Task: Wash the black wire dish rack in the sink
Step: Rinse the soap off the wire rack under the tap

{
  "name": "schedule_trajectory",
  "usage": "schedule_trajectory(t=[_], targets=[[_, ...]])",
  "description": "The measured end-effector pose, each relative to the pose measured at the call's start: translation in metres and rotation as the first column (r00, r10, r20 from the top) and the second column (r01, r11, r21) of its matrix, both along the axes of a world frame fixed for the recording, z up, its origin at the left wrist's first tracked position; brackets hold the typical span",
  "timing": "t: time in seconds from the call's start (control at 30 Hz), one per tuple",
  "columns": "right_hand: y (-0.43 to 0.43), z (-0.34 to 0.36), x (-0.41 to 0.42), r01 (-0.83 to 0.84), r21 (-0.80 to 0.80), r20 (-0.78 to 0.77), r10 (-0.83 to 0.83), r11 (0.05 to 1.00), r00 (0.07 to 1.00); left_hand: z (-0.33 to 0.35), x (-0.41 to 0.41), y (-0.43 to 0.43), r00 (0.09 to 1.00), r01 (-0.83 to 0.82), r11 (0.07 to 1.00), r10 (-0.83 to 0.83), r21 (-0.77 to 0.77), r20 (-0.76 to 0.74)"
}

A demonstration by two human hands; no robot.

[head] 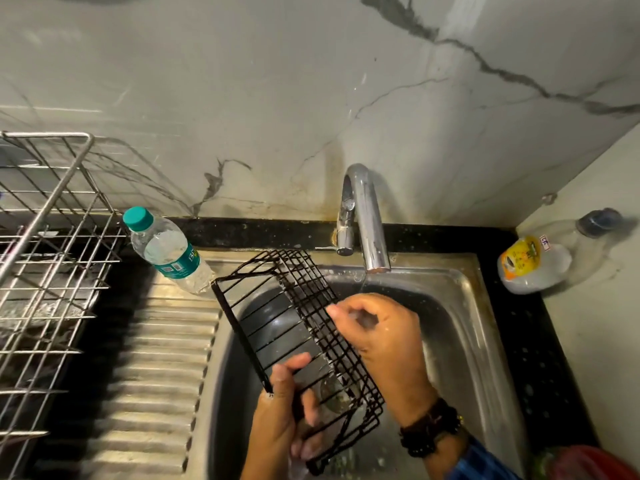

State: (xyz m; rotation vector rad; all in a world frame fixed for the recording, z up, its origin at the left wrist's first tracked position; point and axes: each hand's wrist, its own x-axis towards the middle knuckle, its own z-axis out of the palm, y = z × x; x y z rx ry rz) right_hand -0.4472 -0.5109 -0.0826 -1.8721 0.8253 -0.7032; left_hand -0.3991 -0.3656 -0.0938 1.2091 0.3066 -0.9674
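I hold the black wire dish rack (300, 308) tilted over the steel sink (462, 306), both hands on it.
My left hand (280, 422) grips its near corner, thumb across the wires. My right hand (384, 337) curls onto the mesh side. Behind, the chrome faucet (365, 216) runs thinly. A capped water bottle (169, 251) stands on the ribbed drainboard (156, 362).

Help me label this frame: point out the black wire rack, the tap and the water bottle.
black wire rack (313, 303), head view, its mesh side.
tap (367, 216), head view, the curved spout.
water bottle (163, 244), head view, clear body above label.
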Motion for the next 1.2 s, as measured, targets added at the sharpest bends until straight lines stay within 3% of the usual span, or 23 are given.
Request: schedule_trajectory(t=[0.1,0.17,0.37,0.43,0.57,0.67,0.73,0.8,0.9,1.07,1.13,1.2], targets=[[-0.017,-0.007,-0.001,-0.222,-0.179,-0.065,0.214,0.958,0.975,0.001,0.008,0.007,0.998,0.022,1.0,-0.021,0.011,-0.054],[-0.023,-0.01,0.004,-0.421,-0.095,-0.096,0.413,0.902,0.906,-0.001,0.008,0.011,0.994,0.076,0.997,-0.073,0.028,-0.085],[-0.038,-0.003,0.018,-0.605,0.222,-0.136,0.639,0.765,0.757,-0.004,-0.004,0.008,0.975,0.206,0.977,-0.199,0.062,-0.099],[-0.037,0.001,0.021,-0.592,0.199,-0.128,0.62,0.781,0.774,-0.005,-0.005,0.004,0.972,0.22,0.974,-0.215,0.057,-0.093],[-0.017,-0.002,0.023,-0.323,-0.23,-0.352,0.231,0.918,0.907,-0.011,-0.006,-0.005,0.991,0.113,0.991,-0.108,0.066,-0.074],[-0.013,-0.015,0.017,0.053,-0.502,-0.101,-0.119,0.863,0.988,-0.011,-0.009,-0.006,0.995,0.033,0.999,-0.03,0.03,-0.098],[-0.019,-0.02,0.015,0.103,-0.361,0.004,-0.109,0.927,0.994,-0.011,-0.008,0.0,0.99,-0.012,1.0,0.011,-0.007,-0.137],[-0.025,-0.02,0.012,-0.042,-0.219,0.009,0.046,0.975,0.999,-0.013,-0.002,0.005,0.988,0.007,0.999,-0.012,-0.035,-0.153],[-0.037,-0.022,0.009,-0.237,-0.036,0.073,0.239,0.971,0.968,-0.018,0.001,0.01,0.986,0.121,0.993,-0.122,-0.017,-0.115],[-0.037,-0.02,0.014,-0.171,-0.045,0.111,0.175,0.984,0.978,-0.023,0.007,0.011,0.904,0.422,0.906,-0.42,-0.017,0.074],[-0.03,-0.022,0.013,-0.119,-0.152,0.138,0.14,0.981,0.98,-0.023,0.01,0.01,0.877,0.473,0.881,-0.468,-0.02,0.113],[-0.029,-0.024,0.012,-0.171,-0.168,0.151,0.196,0.971,0.969,-0.025,0.009,0.008,0.886,0.457,0.889,-0.452,-0.03,0.1]])
